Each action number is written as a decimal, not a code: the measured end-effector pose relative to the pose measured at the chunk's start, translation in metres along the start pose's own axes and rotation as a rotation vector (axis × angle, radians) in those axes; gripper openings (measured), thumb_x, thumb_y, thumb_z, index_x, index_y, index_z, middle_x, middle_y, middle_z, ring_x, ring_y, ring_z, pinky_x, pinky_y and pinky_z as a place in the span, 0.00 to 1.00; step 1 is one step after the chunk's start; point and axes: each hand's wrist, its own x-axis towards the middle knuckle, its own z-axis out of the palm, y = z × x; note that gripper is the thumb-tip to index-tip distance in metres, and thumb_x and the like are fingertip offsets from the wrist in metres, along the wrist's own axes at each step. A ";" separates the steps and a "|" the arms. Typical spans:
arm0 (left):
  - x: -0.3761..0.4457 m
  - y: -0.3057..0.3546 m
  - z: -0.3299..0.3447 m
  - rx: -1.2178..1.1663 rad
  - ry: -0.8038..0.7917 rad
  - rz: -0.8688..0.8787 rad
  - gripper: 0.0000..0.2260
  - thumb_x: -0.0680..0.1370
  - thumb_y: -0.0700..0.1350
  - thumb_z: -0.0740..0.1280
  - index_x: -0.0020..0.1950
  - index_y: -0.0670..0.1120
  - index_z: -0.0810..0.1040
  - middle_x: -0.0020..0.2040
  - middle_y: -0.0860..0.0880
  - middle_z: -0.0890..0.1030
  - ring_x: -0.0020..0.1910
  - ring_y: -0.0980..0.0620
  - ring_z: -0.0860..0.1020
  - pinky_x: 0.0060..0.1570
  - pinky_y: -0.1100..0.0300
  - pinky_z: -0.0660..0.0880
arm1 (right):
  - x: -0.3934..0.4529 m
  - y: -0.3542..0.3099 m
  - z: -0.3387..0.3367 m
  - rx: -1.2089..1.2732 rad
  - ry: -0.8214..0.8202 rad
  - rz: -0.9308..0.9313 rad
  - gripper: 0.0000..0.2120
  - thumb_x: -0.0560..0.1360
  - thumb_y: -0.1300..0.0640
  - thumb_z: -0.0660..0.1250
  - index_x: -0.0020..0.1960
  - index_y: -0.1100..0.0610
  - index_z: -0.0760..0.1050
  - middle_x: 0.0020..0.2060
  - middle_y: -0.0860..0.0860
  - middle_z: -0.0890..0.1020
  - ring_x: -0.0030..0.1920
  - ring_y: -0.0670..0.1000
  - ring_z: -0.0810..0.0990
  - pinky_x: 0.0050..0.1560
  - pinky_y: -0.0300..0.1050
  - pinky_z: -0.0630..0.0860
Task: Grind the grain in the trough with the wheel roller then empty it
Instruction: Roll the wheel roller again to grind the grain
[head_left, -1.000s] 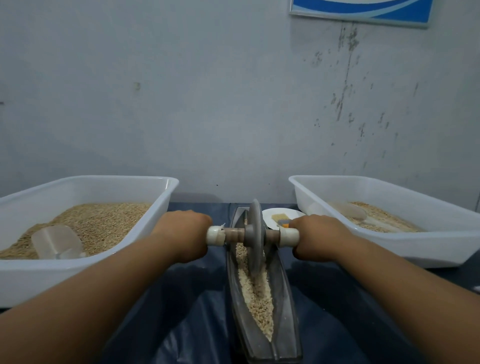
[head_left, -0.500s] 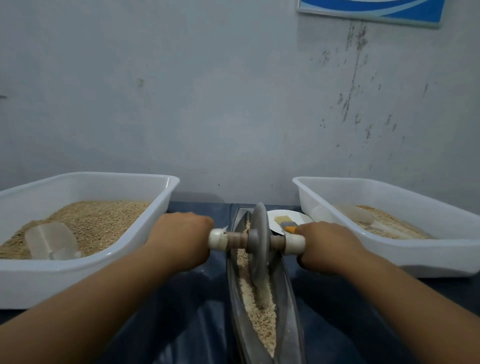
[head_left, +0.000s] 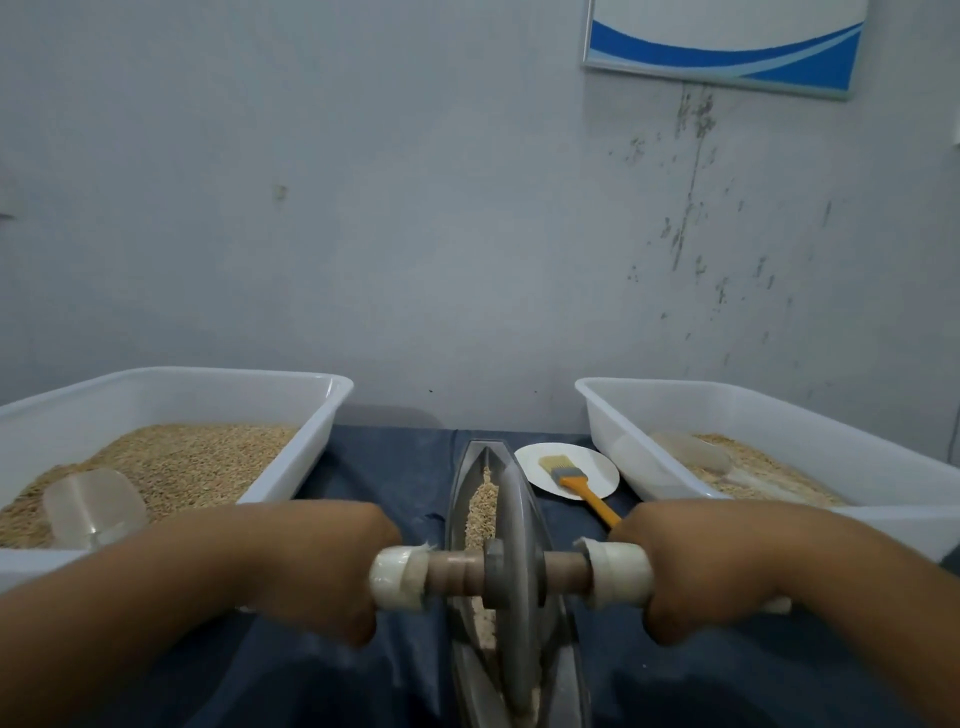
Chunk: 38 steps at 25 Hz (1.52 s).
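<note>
The wheel roller (head_left: 514, 571) stands upright in the narrow metal trough (head_left: 457, 499), its disc set lengthwise in the channel at the near part of the trough. A wooden axle runs through the disc hub, and each axle end carries a white wrapped handle. The left hand (head_left: 317, 566) grips the left handle with the fingers curled round it; the grip is clamped on the handle. The right hand (head_left: 696, 571) grips the right handle in the same manner, clamped on it. Both forearms extend from the near edge of the view.

Grain (head_left: 480, 512) lies along the floor of the trough, visible beyond the disc and beside it on the left. The trough rests on a counter covered with dark blue sheeting (head_left: 384, 467).

A white plastic tub (head_left: 311, 410) sits left of the trough and holds a bed of grain with a clear scoop (head_left: 93, 506) lying on it. A second white tub (head_left: 623, 415) sits on the right, with a smaller amount of grain and a clear scoop (head_left: 691, 452). Between the trough and the right tub lies a white plate (head_left: 597, 478) carrying a brush (head_left: 571, 478) with an orange handle; the handle overhangs the plate rim toward the right hand.

A framed blue and white sign (head_left: 722, 47) hangs on the stained wall.
</note>
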 end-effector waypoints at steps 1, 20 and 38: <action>0.000 -0.002 0.000 0.017 -0.005 -0.005 0.12 0.62 0.51 0.70 0.44 0.57 0.77 0.36 0.56 0.82 0.33 0.62 0.79 0.30 0.68 0.70 | 0.001 0.001 -0.001 0.001 -0.016 0.005 0.12 0.63 0.49 0.72 0.43 0.41 0.73 0.38 0.44 0.80 0.37 0.45 0.81 0.34 0.38 0.75; 0.000 0.006 0.012 0.020 0.196 -0.029 0.06 0.63 0.50 0.69 0.38 0.55 0.74 0.33 0.54 0.80 0.31 0.57 0.79 0.34 0.61 0.78 | 0.001 -0.005 -0.003 0.038 -0.028 0.077 0.13 0.61 0.51 0.75 0.43 0.45 0.76 0.38 0.52 0.84 0.27 0.46 0.80 0.26 0.38 0.74; 0.020 0.023 0.013 0.196 0.372 -0.150 0.05 0.68 0.49 0.69 0.39 0.55 0.72 0.35 0.55 0.77 0.34 0.57 0.76 0.34 0.61 0.73 | 0.035 -0.001 0.029 -0.071 0.380 0.063 0.09 0.65 0.51 0.70 0.44 0.45 0.74 0.39 0.45 0.82 0.40 0.49 0.82 0.34 0.42 0.74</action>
